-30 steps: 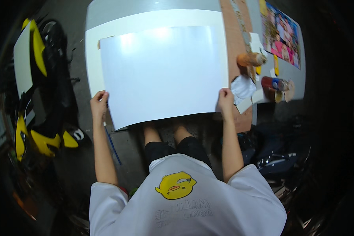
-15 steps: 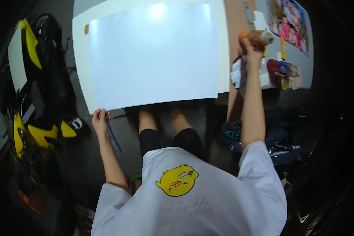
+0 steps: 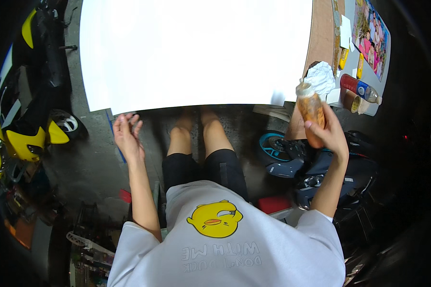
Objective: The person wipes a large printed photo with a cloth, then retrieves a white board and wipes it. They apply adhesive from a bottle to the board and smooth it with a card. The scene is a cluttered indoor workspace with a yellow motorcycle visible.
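Observation:
A big white sheet [image 3: 191, 52] covers most of the table in front of me, its near edge hanging slightly over. Just below its near left corner is my left hand [image 3: 128, 136], palm up, fingers loosely apart and holding nothing. My right hand [image 3: 331, 131] is wrapped round a clear plastic bottle [image 3: 310, 112] with orange-brown contents and a pale cap. The bottle is held off the table near the sheet's right corner, cap end pointing away from me. Beside the cap lies a crumpled white paper [image 3: 321, 79].
On the table's right side lie a red-and-blue bottle [image 3: 357, 87], two yellow tubes [image 3: 343, 59], a small round container [image 3: 356, 104] and a group photo [image 3: 370, 40]. A dark motorbike [image 3: 340, 177] stands at right, a yellow-and-black one [image 3: 26, 138] at left.
My right hand has brought the bottle toward me, off the table's right side. My left hand has let go of the sheet's corner and opened. The view has shifted.

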### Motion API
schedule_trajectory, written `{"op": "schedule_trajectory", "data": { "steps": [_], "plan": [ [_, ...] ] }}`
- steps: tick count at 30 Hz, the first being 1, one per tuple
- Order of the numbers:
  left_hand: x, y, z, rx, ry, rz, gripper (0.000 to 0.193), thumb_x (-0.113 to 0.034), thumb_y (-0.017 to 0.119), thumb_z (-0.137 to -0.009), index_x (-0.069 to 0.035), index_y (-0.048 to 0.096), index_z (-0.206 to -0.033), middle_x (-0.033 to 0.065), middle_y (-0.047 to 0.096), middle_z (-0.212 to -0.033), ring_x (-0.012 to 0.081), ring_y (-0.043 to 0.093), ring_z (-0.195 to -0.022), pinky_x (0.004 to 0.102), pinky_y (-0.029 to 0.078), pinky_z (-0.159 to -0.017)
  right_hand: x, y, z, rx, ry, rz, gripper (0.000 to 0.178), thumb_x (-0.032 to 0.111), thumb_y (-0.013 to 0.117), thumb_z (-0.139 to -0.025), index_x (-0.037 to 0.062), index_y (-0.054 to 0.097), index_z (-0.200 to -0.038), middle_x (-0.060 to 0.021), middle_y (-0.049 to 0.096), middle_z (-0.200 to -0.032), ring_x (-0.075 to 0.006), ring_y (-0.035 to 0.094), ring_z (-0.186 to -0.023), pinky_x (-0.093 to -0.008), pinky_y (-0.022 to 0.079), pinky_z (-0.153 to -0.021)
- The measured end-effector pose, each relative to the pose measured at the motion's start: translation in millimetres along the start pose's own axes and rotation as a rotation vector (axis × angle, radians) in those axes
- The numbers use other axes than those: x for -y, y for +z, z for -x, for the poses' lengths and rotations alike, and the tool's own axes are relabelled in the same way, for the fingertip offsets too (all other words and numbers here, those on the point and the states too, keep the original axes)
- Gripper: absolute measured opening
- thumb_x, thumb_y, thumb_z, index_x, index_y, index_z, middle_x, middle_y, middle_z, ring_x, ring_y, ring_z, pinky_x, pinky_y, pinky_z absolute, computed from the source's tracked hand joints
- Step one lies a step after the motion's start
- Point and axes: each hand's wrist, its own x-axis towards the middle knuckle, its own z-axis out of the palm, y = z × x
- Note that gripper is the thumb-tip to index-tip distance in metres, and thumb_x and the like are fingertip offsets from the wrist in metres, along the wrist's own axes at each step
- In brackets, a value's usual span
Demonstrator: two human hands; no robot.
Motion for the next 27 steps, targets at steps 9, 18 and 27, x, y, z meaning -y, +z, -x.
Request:
{"op": "schedule_trajectory", "data": {
  "steps": [9,18,27],
  "plan": [
    [66.4,92.8,79.0,0.320,-0.226,0.121,0.019,-0.019,0.058,-0.110,-0.002,0.058,-0.118,0.0130,0.070,-0.110,0.0232,0.075,-0.098,0.0320,0.066,-0.078,10.1,10.9,35.7,0.469,0.203,0.756,0.059,0.032,0.082,-0.083,-0.0008,0.056,-0.123,-0.0289,0.071,-0.090,-0.0467,0.071,-0.088,-0.0508,0.055,-0.078],
    [88.5,122.0,83.3,0.212,-0.037,0.201,0.015,-0.015,0.059,-0.109,0.000,0.058,-0.112,0.0142,0.071,-0.104,0.0239,0.076,-0.094,0.0323,0.067,-0.075,14.9,28.8,32.9,0.512,0.061,0.809,0.052,0.034,0.078,-0.085,0.0007,0.058,-0.120,-0.0255,0.071,-0.083,-0.0458,0.072,-0.084,-0.0521,0.056,-0.077],
    [66.6,123.7,129.5,0.187,0.008,0.014,0.025,-0.026,0.058,-0.110,-0.002,0.063,-0.105,0.0099,0.068,-0.090,0.0172,0.069,-0.077,0.0297,0.059,-0.068,0.5,28.2,24.8,0.505,-0.074,0.891,0.054,0.034,0.080,-0.084,0.0006,0.058,-0.120,-0.0253,0.072,-0.085,-0.0449,0.072,-0.083,-0.0510,0.057,-0.075]
  ]
}}
